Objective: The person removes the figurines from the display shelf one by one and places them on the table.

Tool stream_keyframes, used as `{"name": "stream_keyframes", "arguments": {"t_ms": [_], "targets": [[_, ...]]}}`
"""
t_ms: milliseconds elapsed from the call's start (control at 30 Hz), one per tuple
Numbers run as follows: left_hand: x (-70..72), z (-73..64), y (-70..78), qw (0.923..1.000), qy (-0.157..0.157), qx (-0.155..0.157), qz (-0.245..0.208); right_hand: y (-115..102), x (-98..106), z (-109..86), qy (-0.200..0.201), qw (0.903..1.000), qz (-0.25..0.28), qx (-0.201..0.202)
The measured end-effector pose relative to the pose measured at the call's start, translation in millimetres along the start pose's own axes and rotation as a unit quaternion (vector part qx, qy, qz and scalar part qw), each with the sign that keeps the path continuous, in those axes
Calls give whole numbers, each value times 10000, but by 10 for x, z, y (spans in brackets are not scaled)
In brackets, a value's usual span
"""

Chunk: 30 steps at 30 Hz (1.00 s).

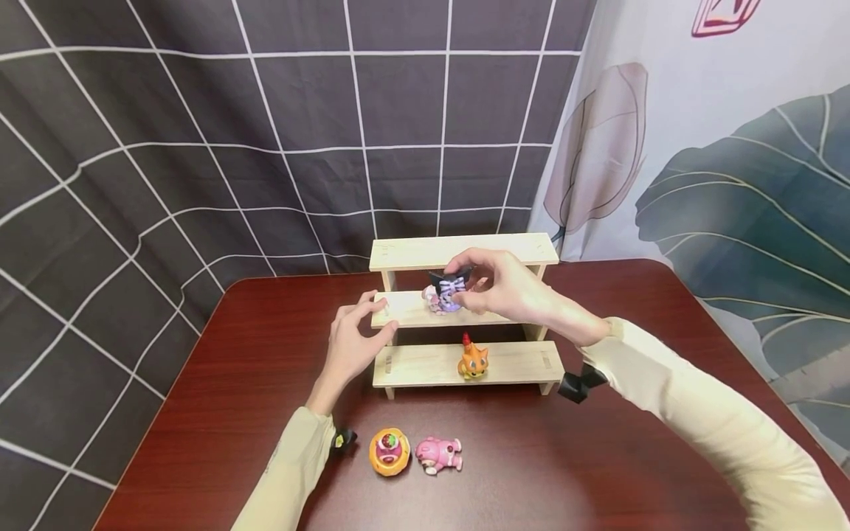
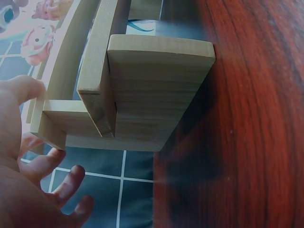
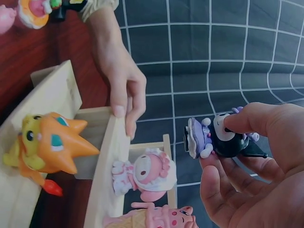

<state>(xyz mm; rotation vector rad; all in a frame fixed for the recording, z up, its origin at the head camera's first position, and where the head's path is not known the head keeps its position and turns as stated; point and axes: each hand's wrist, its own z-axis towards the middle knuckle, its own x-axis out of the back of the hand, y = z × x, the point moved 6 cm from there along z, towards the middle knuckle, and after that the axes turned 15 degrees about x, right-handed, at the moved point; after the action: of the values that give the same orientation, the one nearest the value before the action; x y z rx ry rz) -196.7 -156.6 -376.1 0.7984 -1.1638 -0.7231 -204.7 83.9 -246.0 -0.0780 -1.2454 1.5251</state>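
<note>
- the right hand (image 1: pixel 508 284) pinches a small black-and-purple plastic figurine (image 3: pixel 230 142), held off the boards near the middle shelf.
- the left hand (image 1: pixel 352 332) grips the left end of the pale wooden middle shelf (image 1: pixel 412 313) between thumb and fingers.
- a pink-and-white figurine (image 3: pixel 142 172) stands on that shelf.
- an orange spiky-headed figurine (image 1: pixel 474 361) sits on the low near shelf (image 1: pixel 421 365).
- nearer, left, a round orange-rimmed toy (image 1: pixel 389 451) lies just beside a pink figurine (image 1: pixel 438 451).

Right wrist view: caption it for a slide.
Right hand holds a purple-and-black figurine; left hand touches a wooden shelf bearing an orange figurine and two pink ones.
</note>
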Motion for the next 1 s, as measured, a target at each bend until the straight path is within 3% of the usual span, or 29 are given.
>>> {"name": "stream_keyframes", "arguments": {"t_ms": [133, 533, 1000], "targets": [[4, 6, 7, 10000, 28, -14, -3, -37, -6, -91, -14, 9996, -249, 98], [-4, -1, 6, 10000, 15, 10, 49, -27, -65, -360, 95, 9997, 233, 70], [-4, -9, -2, 9999, 2, 80, 81, -55, -118, -593, 231, 9996, 112, 151]]}}
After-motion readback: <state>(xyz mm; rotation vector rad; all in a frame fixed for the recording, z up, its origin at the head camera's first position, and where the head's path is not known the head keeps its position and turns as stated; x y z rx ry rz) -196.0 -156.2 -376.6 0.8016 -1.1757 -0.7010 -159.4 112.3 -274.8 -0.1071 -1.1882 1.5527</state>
